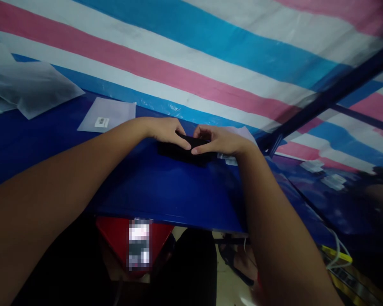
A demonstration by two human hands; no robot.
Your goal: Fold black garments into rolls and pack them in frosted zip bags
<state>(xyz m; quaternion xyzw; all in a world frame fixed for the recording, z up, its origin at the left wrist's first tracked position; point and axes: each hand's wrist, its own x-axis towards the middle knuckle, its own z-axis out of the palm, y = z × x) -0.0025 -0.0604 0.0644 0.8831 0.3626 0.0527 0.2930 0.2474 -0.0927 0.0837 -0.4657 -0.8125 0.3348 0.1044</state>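
Note:
A folded black cloth-like item [187, 154] lies on the blue table [166, 191], and both of my hands grip it from above. My left hand [167, 131] is closed on its left part, thumb pressed along the top. On the right part, my right hand [218, 140] pinches it, with the thumb tip close to the left thumb. The exact kind of the black item cannot be made out. Just left of my left hand lies a flat frosted plastic bag [115, 114] with a small barcode label [101, 122]. More clear plastic bags [239, 134] are partly hidden behind my right hand.
Larger frosted bags [41, 87] lie at the far left. A striped tarp [178, 63] hangs behind the table, with a dark metal frame [332, 93] at right. Small plastic packets [333, 182] lie on the right-hand table. Below the front edge is a red stool-like object [115, 238].

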